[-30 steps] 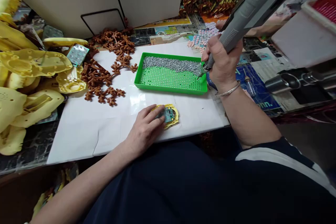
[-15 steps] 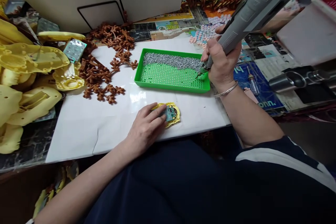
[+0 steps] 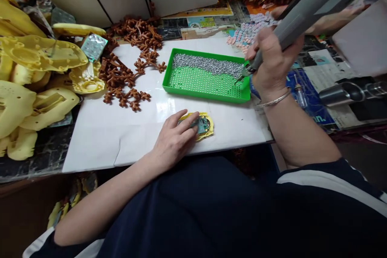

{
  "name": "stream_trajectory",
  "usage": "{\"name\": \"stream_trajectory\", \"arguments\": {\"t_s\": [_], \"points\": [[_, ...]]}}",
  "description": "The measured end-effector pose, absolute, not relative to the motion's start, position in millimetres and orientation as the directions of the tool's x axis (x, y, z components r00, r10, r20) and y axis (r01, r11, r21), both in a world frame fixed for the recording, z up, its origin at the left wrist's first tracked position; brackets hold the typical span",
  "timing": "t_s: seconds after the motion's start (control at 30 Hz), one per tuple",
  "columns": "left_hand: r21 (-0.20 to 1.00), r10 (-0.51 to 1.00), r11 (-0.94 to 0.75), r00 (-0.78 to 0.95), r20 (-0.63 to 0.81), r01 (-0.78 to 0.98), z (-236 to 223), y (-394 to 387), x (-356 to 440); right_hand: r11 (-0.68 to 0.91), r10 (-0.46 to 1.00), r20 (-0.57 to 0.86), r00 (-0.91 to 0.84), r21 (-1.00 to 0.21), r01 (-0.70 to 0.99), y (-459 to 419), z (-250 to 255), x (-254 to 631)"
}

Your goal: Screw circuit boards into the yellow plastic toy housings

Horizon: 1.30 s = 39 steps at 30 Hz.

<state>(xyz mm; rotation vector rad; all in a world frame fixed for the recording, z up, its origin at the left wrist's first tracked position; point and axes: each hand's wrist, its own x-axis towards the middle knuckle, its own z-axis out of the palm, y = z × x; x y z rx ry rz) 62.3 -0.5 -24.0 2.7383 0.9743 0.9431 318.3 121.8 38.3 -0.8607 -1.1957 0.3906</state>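
Right fingers point(image 3: 270, 44) clenched round grey driver point(image 3: 305, 12), bit at green tray point(image 3: 208, 96); left fingers point(image 3: 188, 123) spread over circuit board point(image 3: 203, 123) in yellow shell point(image 3: 211, 130) on counter point(image 3: 231, 129) (no visible grip), so shell could skid if pushed sideways.

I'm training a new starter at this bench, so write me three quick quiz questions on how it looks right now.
1. Multiple choice: what is the right hand gripping?
A) a roll of tape
B) a grey handheld tool
C) a paintbrush

2. True or false: the fingers of the left hand lie over a yellow casing with a circuit board in it.

3. Fill in the colour: the small metal pieces lie along the far side of a ____ tray.

Key: 1 B; 2 true; 3 green
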Motion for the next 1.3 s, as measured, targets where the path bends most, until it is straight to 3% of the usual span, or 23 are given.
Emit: {"name": "stream_trajectory", "arguments": {"t_s": [0.17,0.3,0.5,0.7,0.87,1.13,1.3], "points": [[0.243,0.587,-0.804,0.657,0.473,0.543,-21,1,61,0.776,0.608,0.702,0.37,-0.625,-0.089,93,71,280],[0.283,0.569,-0.822,0.693,0.443,0.494,-18,4,61,0.617,0.785,0.589,0.192,-0.77,-0.163,62,77,255],[0.241,0.556,-0.83,0.721,0.413,0.502,-15,4,61,0.552,0.824,0.562,0.073,-0.769,-0.322,46,57,240],[0.191,0.533,-0.842,0.722,0.441,0.505,-14,5,60,0.589,0.794,0.606,0.048,-0.749,-0.304,49,40,239],[0.239,0.559,-0.829,0.723,0.406,0.506,-16,4,59,0.532,0.846,0.531,0.049,-0.831,-0.162,46,43,239],[0.243,0.542,-0.84,0.718,0.437,0.486,-17,6,59,0.525,0.843,0.536,-0.037,-0.836,-0.159,53,36,237],[0.294,0.562,-0.827,0.711,0.423,0.479,-18,7,59,0.513,0.837,0.544,-0.056,-0.816,-0.266,54,50,245]]}}
